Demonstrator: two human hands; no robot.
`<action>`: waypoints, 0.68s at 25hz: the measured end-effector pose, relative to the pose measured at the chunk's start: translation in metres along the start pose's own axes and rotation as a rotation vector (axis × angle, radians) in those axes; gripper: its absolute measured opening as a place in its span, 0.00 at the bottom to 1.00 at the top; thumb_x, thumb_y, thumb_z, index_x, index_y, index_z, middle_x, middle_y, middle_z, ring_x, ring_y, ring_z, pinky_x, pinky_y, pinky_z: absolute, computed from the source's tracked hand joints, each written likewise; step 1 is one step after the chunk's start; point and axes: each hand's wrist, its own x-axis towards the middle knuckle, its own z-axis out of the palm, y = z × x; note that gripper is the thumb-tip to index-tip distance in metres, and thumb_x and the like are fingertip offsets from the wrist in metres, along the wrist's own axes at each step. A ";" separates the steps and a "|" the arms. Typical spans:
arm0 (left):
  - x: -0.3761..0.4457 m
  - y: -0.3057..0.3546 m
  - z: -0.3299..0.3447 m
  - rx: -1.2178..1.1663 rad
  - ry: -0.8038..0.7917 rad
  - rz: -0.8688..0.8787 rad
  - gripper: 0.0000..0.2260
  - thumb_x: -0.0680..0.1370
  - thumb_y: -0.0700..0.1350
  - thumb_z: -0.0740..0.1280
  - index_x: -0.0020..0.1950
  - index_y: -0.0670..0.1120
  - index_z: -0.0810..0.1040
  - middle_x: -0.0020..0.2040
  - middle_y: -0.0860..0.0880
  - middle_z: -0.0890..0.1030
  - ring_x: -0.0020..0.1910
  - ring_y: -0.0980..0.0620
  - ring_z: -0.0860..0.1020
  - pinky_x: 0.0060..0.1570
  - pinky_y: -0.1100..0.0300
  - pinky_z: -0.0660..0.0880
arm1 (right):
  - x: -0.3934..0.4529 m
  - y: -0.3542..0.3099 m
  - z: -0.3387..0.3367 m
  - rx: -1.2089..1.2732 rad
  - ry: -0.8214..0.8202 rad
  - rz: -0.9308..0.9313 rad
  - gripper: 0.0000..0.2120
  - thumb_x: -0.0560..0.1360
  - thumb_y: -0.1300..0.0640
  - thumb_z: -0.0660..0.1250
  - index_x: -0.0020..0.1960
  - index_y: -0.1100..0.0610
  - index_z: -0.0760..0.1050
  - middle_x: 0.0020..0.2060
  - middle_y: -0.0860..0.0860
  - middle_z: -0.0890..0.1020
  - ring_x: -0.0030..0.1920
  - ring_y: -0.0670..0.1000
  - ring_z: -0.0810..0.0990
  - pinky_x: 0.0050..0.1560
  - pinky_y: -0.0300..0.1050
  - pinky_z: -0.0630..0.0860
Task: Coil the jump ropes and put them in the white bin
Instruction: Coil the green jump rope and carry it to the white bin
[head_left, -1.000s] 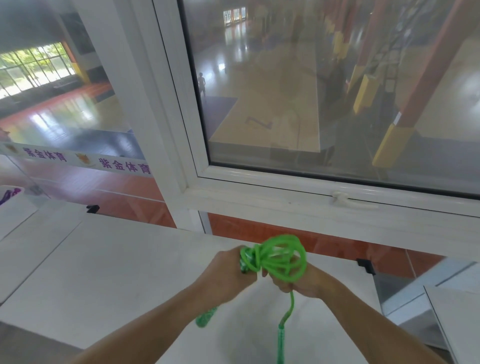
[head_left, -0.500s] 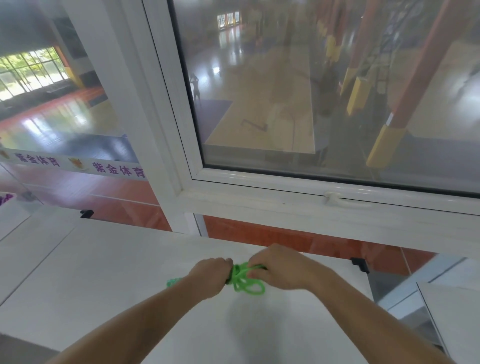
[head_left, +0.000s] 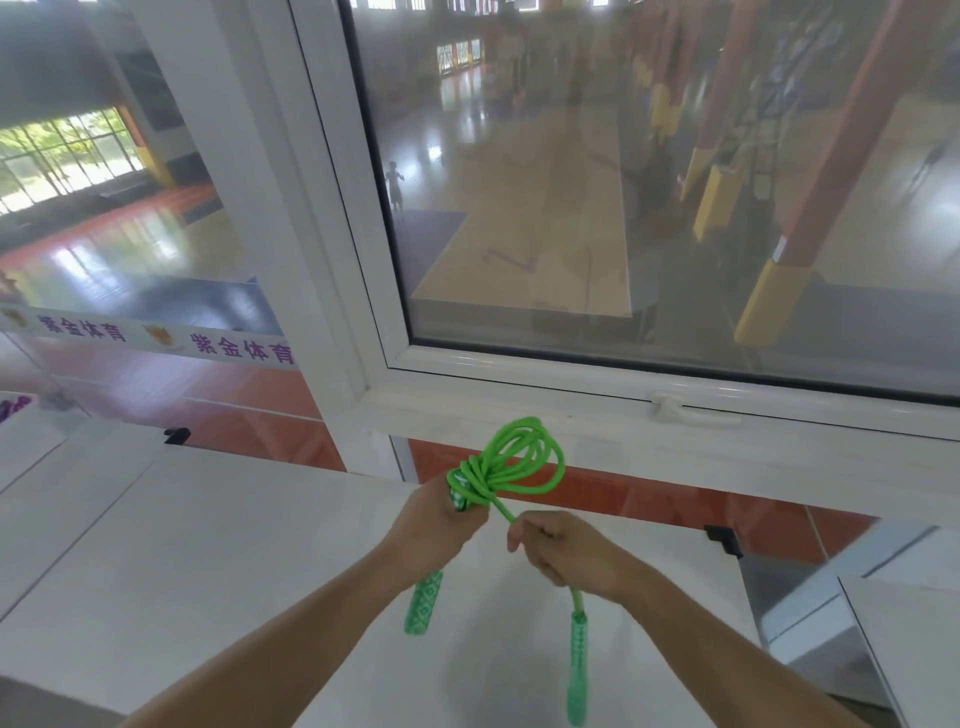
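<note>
My left hand grips the green jump rope coil; my right hand pinches its loose strand above the tabletop.

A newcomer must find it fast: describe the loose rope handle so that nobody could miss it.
Start at the white table below the big window. Above it two hands hold a green jump rope. The loose handle dangles below the right hand; the other handle is gripped in the left hand.

At lower centre of the frame, the left hand grips a coiled green jump rope above a white table, while the right hand pinches its trailing cord below a white window frame.
</note>
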 end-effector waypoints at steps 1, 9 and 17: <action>0.010 -0.006 -0.001 0.082 0.035 -0.022 0.02 0.74 0.46 0.67 0.41 0.51 0.74 0.34 0.51 0.79 0.31 0.52 0.76 0.32 0.59 0.71 | 0.001 -0.002 0.007 -0.053 -0.005 0.024 0.13 0.83 0.58 0.55 0.48 0.56 0.78 0.29 0.46 0.71 0.25 0.44 0.67 0.29 0.38 0.64; 0.015 -0.028 0.024 1.016 -0.295 0.155 0.11 0.80 0.40 0.60 0.62 0.42 0.71 0.57 0.42 0.80 0.55 0.40 0.80 0.52 0.49 0.76 | -0.006 -0.042 0.000 -0.897 -0.169 -0.160 0.13 0.80 0.49 0.59 0.45 0.57 0.75 0.39 0.51 0.79 0.42 0.54 0.79 0.40 0.50 0.72; -0.022 -0.008 0.009 0.381 -0.688 0.323 0.06 0.77 0.46 0.72 0.46 0.52 0.75 0.37 0.58 0.78 0.34 0.61 0.74 0.38 0.65 0.70 | -0.006 -0.044 -0.056 -0.531 -0.118 -0.113 0.10 0.72 0.42 0.74 0.47 0.47 0.83 0.41 0.44 0.83 0.38 0.38 0.77 0.38 0.32 0.70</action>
